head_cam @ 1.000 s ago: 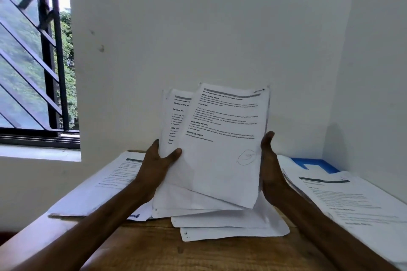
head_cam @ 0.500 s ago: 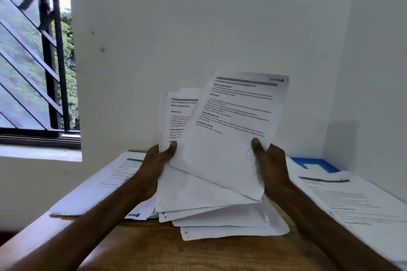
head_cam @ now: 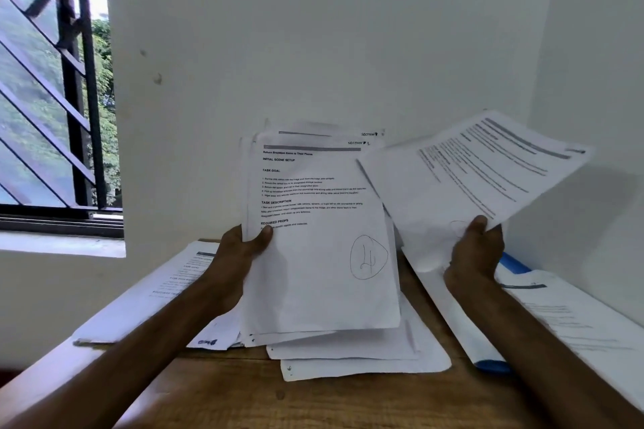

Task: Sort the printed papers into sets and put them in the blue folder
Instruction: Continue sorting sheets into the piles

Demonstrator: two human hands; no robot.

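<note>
1. The left hand [head_cam: 240,247] is gripping a stack of printed papers [head_cam: 324,254] by its left edge. The thumb is lying across the front of the top page, the other fingers are hidden behind it, and the forearm is reaching up from the lower left.
2. The stack is standing nearly upright above the wooden table [head_cam: 313,400], its top page facing the camera with a circled handwritten mark near the lower right.
3. The right hand [head_cam: 475,251] is pinching a single sheet [head_cam: 470,178] at its lower edge, thumb pressing on the printed face. The sheet is tilting up and out to the right, away from the stack.
4. The blue folder [head_cam: 514,263] is lying on the right side of the table, mostly covered by white pages [head_cam: 575,310], with blue showing just behind the right hand and at the near corner.
5. Loose sheets [head_cam: 366,359] are lying on the table under the held stack, and another pile [head_cam: 156,289] is sitting at the left below the barred window [head_cam: 52,97].
</note>
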